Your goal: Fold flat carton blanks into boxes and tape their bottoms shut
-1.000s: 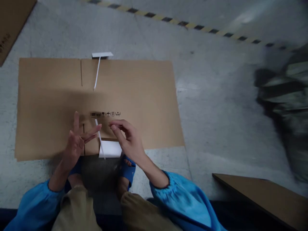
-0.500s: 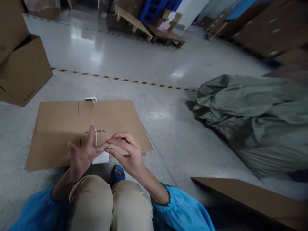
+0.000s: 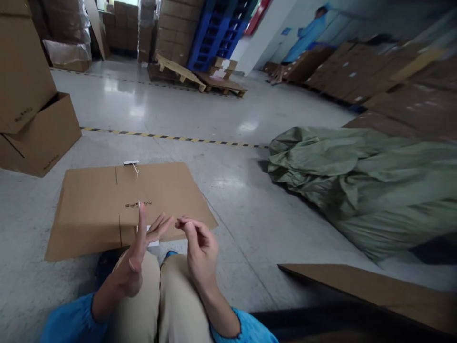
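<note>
Fingers spread, my left hand [image 3: 137,257] is raised above my knees and holds nothing. Just to its right, my right hand [image 3: 202,250] is closed in a pinch, with thumb and fingertips together; whether something small is between them I cannot make out. A small gap separates the two hands. Beyond them a flat brown cardboard sheet [image 3: 89,200] lies on the floor, with slits and a row of printed symbols. A white strap shows at its far edge, with a white piece [image 3: 131,163] there. Another white piece [image 3: 153,243] at the near edge is partly hidden by my left hand.
Cardboard boxes [image 3: 60,138] are stacked at the left. A crumpled green cover [image 3: 357,171] lies over something at the right, and a cardboard panel [image 3: 357,281] stands near front right. Farther back are a striped floor line [image 3: 171,137], blue pallets [image 3: 221,33] and a person in blue [image 3: 307,35].
My hands have come apart; before, my right fingertips touched the fingers of my left hand. My left hand has turned edge-on. The view has tilted up, bringing the person at the back into sight.
</note>
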The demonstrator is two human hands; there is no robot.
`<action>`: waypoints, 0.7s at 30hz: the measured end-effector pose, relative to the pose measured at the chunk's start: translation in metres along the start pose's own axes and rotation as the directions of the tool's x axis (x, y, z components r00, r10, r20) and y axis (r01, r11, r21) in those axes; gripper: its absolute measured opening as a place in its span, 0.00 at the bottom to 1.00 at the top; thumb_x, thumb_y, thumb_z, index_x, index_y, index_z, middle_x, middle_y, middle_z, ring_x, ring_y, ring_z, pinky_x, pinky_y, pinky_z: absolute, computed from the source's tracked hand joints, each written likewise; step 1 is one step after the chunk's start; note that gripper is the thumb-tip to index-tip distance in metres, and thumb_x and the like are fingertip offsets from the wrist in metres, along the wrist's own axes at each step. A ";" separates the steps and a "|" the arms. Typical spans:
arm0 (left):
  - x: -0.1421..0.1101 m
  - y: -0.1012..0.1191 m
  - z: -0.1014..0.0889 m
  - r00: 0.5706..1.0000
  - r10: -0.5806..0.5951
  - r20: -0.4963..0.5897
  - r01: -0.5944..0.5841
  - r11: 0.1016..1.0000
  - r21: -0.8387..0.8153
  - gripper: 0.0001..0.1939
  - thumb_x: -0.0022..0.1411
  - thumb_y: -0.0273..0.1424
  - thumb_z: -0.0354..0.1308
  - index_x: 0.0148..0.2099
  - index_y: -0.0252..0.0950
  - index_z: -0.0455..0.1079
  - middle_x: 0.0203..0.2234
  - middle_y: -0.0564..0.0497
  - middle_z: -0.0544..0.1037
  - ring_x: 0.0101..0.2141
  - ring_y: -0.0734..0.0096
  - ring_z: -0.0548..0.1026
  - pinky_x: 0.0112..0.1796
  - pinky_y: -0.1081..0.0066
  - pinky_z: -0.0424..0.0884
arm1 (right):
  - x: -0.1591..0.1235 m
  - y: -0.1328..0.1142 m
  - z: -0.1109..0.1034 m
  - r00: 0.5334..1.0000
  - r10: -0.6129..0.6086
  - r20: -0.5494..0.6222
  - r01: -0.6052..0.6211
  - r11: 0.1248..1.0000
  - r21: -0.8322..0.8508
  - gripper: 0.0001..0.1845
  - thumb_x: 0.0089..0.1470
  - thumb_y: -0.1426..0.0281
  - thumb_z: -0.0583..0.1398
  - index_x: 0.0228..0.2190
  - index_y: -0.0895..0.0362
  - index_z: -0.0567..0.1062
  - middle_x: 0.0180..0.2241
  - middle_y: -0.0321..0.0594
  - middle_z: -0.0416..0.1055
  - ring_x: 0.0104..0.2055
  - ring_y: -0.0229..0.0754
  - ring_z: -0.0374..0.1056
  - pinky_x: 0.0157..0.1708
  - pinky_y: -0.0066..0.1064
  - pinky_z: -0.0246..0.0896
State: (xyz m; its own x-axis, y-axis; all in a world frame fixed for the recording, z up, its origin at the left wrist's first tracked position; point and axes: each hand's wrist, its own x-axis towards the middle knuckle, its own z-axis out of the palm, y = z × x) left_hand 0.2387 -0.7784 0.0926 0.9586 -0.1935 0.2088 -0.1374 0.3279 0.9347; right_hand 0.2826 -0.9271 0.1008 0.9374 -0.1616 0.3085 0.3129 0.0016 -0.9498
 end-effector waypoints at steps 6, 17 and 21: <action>-0.002 0.010 0.031 1.000 -0.014 -0.026 0.003 0.932 -0.362 0.57 0.60 0.69 0.40 0.72 0.44 0.11 0.63 0.40 0.69 0.68 0.53 0.57 0.66 0.50 0.36 | -0.029 -0.017 -0.004 0.982 0.156 0.103 -0.176 0.958 0.225 0.07 0.52 0.64 0.70 0.34 0.50 0.81 0.30 0.37 0.79 0.31 0.39 0.75 0.31 0.28 0.73; -0.004 0.027 0.051 0.964 -0.265 0.013 0.201 0.696 -0.689 0.61 0.59 0.68 0.48 0.75 0.42 0.19 0.64 0.37 0.67 0.61 0.54 0.66 0.64 0.58 0.42 | -0.045 -0.033 -0.016 0.988 0.149 0.035 -0.153 0.954 0.259 0.08 0.50 0.70 0.71 0.35 0.52 0.82 0.32 0.37 0.80 0.33 0.37 0.76 0.35 0.25 0.73; -0.010 0.027 0.062 0.979 -0.202 -0.014 0.153 0.783 -0.603 0.65 0.57 0.68 0.51 0.73 0.41 0.14 0.64 0.36 0.66 0.62 0.53 0.64 0.65 0.57 0.42 | -0.051 -0.033 -0.019 0.998 0.052 -0.024 -0.048 0.989 0.143 0.08 0.51 0.72 0.70 0.36 0.52 0.83 0.35 0.37 0.80 0.36 0.37 0.75 0.37 0.27 0.72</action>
State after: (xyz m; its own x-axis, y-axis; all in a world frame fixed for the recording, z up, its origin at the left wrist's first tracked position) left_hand 0.2105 -0.8247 0.1337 0.9701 -0.2426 0.0116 0.1892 0.7849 0.5900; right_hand 0.2216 -0.9377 0.1150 0.9483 -0.1853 0.2576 0.2865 0.1504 -0.9462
